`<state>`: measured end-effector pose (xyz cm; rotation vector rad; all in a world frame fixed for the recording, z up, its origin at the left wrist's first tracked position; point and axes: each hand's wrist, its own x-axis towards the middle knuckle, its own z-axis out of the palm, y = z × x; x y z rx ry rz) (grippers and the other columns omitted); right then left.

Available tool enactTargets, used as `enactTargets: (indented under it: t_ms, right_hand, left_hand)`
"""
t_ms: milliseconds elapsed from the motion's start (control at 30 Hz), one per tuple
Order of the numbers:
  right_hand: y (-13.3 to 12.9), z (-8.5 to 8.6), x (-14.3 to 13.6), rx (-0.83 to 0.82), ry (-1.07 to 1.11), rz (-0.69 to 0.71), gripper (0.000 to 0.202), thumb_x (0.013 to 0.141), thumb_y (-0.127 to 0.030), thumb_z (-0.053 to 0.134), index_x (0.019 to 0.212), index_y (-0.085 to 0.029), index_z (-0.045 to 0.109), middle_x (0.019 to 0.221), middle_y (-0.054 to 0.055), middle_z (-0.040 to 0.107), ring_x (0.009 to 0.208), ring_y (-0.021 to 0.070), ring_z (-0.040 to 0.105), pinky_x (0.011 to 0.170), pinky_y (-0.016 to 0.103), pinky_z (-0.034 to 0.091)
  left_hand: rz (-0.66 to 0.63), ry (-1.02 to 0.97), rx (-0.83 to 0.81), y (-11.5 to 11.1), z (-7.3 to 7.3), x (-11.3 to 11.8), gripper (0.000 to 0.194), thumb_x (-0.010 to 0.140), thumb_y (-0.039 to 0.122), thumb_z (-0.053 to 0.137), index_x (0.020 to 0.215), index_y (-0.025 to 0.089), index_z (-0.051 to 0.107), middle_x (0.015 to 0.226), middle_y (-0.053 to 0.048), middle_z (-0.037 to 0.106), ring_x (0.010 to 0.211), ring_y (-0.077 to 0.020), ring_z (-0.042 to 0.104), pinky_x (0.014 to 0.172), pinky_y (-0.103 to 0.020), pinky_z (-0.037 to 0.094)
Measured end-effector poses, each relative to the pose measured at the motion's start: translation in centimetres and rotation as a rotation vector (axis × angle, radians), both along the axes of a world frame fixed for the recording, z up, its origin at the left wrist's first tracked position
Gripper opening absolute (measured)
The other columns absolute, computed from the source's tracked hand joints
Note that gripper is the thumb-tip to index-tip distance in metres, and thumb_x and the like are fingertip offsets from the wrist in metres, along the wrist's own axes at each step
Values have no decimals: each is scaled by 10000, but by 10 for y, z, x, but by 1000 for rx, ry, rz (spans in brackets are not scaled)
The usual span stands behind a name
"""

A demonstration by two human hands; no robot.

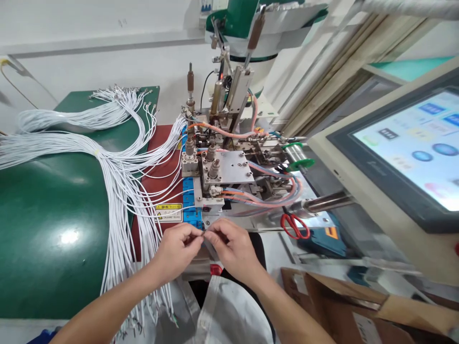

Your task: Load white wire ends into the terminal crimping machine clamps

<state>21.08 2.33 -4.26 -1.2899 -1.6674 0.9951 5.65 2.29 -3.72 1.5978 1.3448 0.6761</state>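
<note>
My left hand (179, 249) and my right hand (233, 247) meet fingertip to fingertip just in front of the machine. Both are closed in a pinch, and what lies between the fingertips is too small to name. Right behind them runs a row of blue holders (189, 193) along the machine's left edge. Several white cables (168, 184) lead into these holders from the left. A large bundle of white cables (120, 229) hangs over the table's edge beside my left forearm, its stripped ends dangling low.
A green table (53, 239) carries more bundled cables (82, 117). The machine (229, 167) has hoses and a wire spool (299, 156). Red-handled scissors (294, 225) lie at its right corner. A touchscreen (412, 138) juts in at right, above cardboard boxes (344, 306).
</note>
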Motion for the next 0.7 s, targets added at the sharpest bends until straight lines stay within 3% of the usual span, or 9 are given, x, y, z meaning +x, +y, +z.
enactTargets:
  t_ms: [67, 200, 467, 600, 700]
  right_hand:
    - [-3, -9, -9, -146, 200, -165, 195, 785, -262, 515, 613, -171, 527, 554, -16, 493, 517, 109, 443, 491, 224, 364]
    - [-9, -20, -17, -296, 394, -190, 208, 743, -300, 556, 591, -162, 525, 516, -36, 462, 469, 87, 399, 454, 208, 339]
    - [-3, -17, -11, -282, 470, -228, 125, 696, -276, 600, 724, -154, 603, 669, 16, 595, 592, 122, 530, 551, 231, 436]
    - [-2, -17, -14, -295, 435, -201, 112, 711, -253, 577, 656, -157, 585, 596, -6, 566, 528, 103, 504, 510, 216, 425]
    - [-5, -19, -13, -141, 262, -220, 108, 740, -226, 552, 659, -163, 587, 596, -3, 562, 531, 109, 503, 503, 219, 413]
  left_hand:
    - [135, -129, -89, -1, -5, 5, 112, 787, 221, 512, 786, 154, 601, 586, 23, 558, 506, -88, 530, 497, -185, 428]
    - [241, -269, -160, -2, -7, 8, 115, 779, 255, 546, 782, 144, 572, 557, 35, 548, 506, -83, 548, 499, -176, 445]
    - [207, -344, -217, -2, -8, 9, 276, 765, 221, 554, 1031, 153, 574, 659, 39, 544, 527, -60, 539, 517, -170, 461]
    - [179, -336, -215, -4, -12, 9, 241, 775, 215, 542, 1008, 165, 575, 663, 39, 536, 536, -62, 543, 526, -171, 462]
    - [178, -330, -211, -4, -14, 8, 190, 786, 227, 536, 965, 168, 563, 663, 37, 538, 539, -71, 556, 528, -180, 457]
